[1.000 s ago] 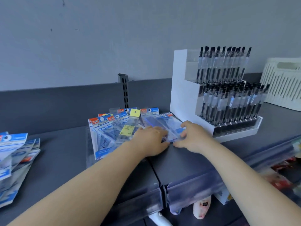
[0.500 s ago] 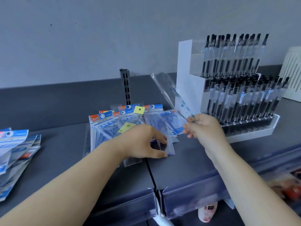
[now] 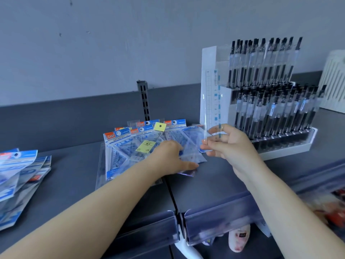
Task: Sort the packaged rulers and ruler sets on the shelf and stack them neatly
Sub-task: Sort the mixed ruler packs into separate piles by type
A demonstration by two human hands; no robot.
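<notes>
My right hand (image 3: pixel 230 146) pinches the lower end of a clear packaged ruler (image 3: pixel 212 101), which stands nearly upright above the shelf in front of the pen display. My left hand (image 3: pixel 170 157) rests on a spread pile of blue-headed geometric ruler sets (image 3: pixel 128 146) lying on the grey shelf (image 3: pixel 214 180), its thumb on a clear packet (image 3: pixel 192 157) at the pile's right edge. A ruler pack with a yellow tag (image 3: pixel 149 143) lies across the pile. A second stack of blue packaged sets (image 3: pixel 18 180) lies at the far left.
A white tiered display full of black pens (image 3: pixel 267 98) stands right behind the held ruler. A white slatted basket (image 3: pixel 334 81) sits at the far right. A slotted shelf upright (image 3: pixel 144 100) rises behind the pile. Clear price-strip rails (image 3: pixel 220 221) run along the shelf's front edge.
My right hand lifted the clear ruler off the pile and swung it from a left-leaning tilt to nearly upright. My left hand stayed on the pile.
</notes>
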